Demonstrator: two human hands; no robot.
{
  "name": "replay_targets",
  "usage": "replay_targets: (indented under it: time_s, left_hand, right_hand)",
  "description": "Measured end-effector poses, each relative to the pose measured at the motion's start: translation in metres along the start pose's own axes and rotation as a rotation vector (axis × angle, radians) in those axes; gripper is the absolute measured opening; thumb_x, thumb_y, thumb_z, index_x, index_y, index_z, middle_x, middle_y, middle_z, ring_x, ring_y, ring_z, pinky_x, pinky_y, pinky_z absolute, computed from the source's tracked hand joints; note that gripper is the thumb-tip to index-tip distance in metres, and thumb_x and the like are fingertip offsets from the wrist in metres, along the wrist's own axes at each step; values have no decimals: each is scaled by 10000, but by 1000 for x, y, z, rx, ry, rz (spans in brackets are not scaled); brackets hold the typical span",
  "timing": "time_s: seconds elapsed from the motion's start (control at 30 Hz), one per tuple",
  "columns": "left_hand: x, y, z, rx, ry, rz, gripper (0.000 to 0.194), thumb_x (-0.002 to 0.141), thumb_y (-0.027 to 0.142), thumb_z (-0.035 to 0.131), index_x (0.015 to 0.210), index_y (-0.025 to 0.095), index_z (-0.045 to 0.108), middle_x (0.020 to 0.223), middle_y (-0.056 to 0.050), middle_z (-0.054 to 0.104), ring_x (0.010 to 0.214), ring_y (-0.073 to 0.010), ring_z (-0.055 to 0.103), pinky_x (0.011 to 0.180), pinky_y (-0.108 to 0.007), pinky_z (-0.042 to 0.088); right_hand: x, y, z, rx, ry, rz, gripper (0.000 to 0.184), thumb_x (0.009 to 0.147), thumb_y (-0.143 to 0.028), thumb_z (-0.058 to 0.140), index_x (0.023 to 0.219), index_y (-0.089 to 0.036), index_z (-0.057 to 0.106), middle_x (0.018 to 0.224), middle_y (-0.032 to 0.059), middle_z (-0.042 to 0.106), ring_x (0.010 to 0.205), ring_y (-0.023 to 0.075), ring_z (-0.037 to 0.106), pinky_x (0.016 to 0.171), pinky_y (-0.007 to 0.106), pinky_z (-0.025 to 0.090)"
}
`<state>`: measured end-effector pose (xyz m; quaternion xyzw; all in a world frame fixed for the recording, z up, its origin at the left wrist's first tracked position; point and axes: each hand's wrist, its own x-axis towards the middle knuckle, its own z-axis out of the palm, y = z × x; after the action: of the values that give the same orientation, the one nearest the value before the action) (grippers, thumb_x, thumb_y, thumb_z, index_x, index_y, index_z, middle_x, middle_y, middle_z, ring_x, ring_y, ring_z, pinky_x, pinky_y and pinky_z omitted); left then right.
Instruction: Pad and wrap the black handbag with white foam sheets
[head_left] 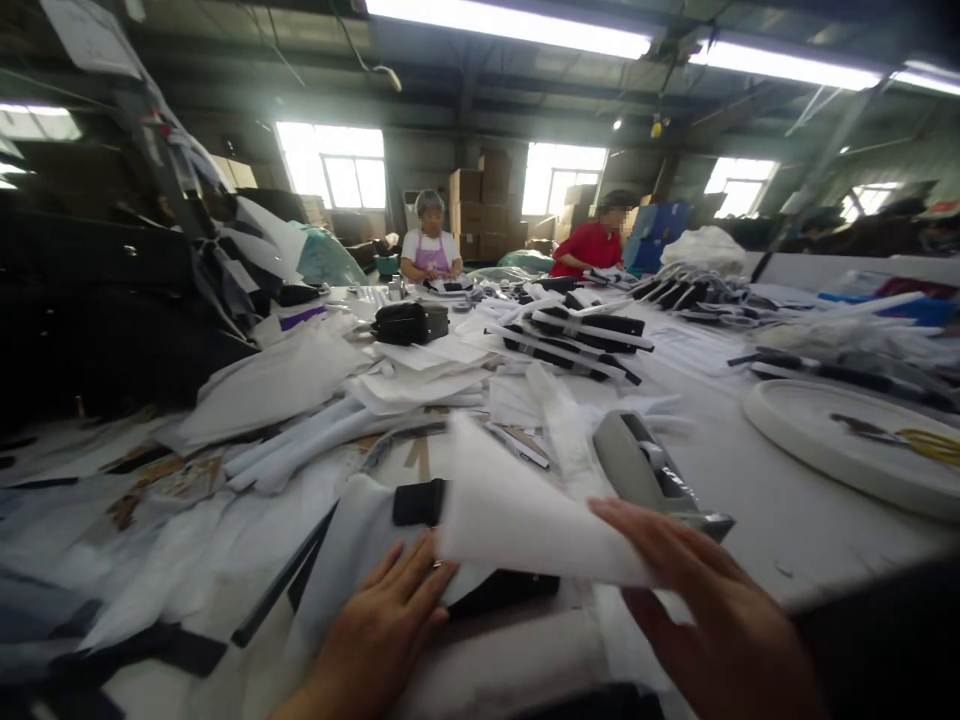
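Thin white translucent foam sheet (517, 510), roughly four-sided and slightly bent, stands partly raised over the cluttered white worktop (757, 560), near the middle of the view. Clock directions are from this sheet. At four o'clock the right hand (712, 610) has its near edge between the fingers above and the thumb below, closed only as far as that thin edge requires. At eight o'clock the left hand (379, 620) lies palm down with fingers extended and lightly spread, its fingertips by the sheet's lower left corner; whether they pinch anything I cannot tell. A short black rectangular piece (416, 502) is just beside the sheet at nine o'clock.

Between two and three o'clock sits a grey plastic tape dispenser (652, 470); farther out, at three, a thick white round disc (787, 410) carries yellow-handled scissors (930, 445). A boxy black case (409, 323) rests at eleven, and stacked black bundles with white wrapping (574, 335) lie between twelve and one. Beyond, a person in a lilac apron (435, 255) works towards half past eleven, another in a red top (589, 245) towards half past twelve.
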<state>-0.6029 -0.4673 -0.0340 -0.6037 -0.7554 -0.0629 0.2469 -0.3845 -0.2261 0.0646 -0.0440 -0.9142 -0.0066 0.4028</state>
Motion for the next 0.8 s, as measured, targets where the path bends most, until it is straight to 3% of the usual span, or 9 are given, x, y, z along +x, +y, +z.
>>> replay_targets:
  time_s: [0.1,0.17,0.3,0.4,0.53,0.67,0.8]
  left_hand:
    - [-1,4,-2,-107,-34,-65,406,981,250,457,1381,276,521,1269,-59,666,1052,-237,688,861,-377,592]
    - [-3,7,-1,-178,-77,-107,452,961,225,489,1410,271,483,1242,-68,679,1005,-230,705,817,-350,599]
    - [-13,14,11,-248,-148,-198,314,944,290,550,1249,263,613,880,-17,760,619,-195,714,575,-265,581]
    - [-23,17,22,-270,-77,-160,216,970,324,520,1130,286,661,806,19,756,594,-197,710,576,-273,582]
    - [-29,18,28,-261,5,-144,300,1027,330,386,1167,286,647,839,21,761,622,-190,716,620,-277,586]
    - [-31,18,28,-226,95,-97,378,1057,266,276,1230,269,612,814,44,758,583,-150,697,624,-241,569]
    - [-27,18,24,-204,142,-121,391,1059,291,258,1110,264,645,747,38,738,550,-161,680,607,-269,555]
  right_hand:
    - [71,-38,33,32,-86,-253,380,1042,-177,410,1410,-215,500,1342,8,639,1183,202,593,986,360,433]
    - [88,-55,59,33,-157,-368,377,1066,-224,333,1388,-232,529,1390,3,598,1176,215,599,960,394,436]
    - [57,-54,106,114,-364,-420,395,1070,-278,290,1354,-311,564,1371,-61,610,1099,192,633,908,379,497]
    - [23,-38,125,137,-428,-387,400,1060,-231,321,1387,-333,528,1400,-60,580,1211,216,588,965,413,509]
    - [14,-23,128,201,-459,-374,452,1036,-151,367,1430,-346,472,1439,-33,541,1374,235,455,1106,481,440]
    - [19,-21,123,246,-529,-365,513,1012,-102,388,1451,-363,438,1461,-23,516,1406,241,409,1113,480,447]
    - [11,-24,126,210,-531,-362,553,1007,-88,364,1487,-363,370,1489,-28,476,1410,260,400,1111,518,445]
